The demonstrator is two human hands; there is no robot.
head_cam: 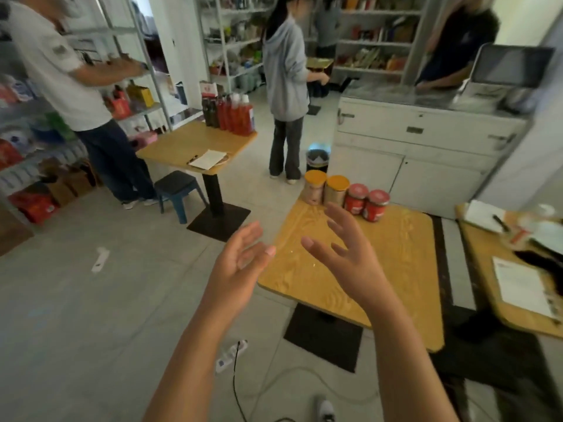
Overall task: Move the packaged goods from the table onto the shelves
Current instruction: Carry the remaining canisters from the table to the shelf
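Here, in the head view, both our hands hang empty, fingers spread: the left hand (240, 263) just off the left edge of the table (396, 284), the right hand (344, 254) over its top. The goods stand upright in a row at the far corner, straight ahead: two yellow-lidded cans (336, 191), then two red jars (355, 200). Our right hand is nearer them. Their labels are too blurred; we read nothing.

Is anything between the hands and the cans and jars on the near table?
Nothing visible. Only bare table separates the left hand and right hand from the yellow-lidded cans and red jars.
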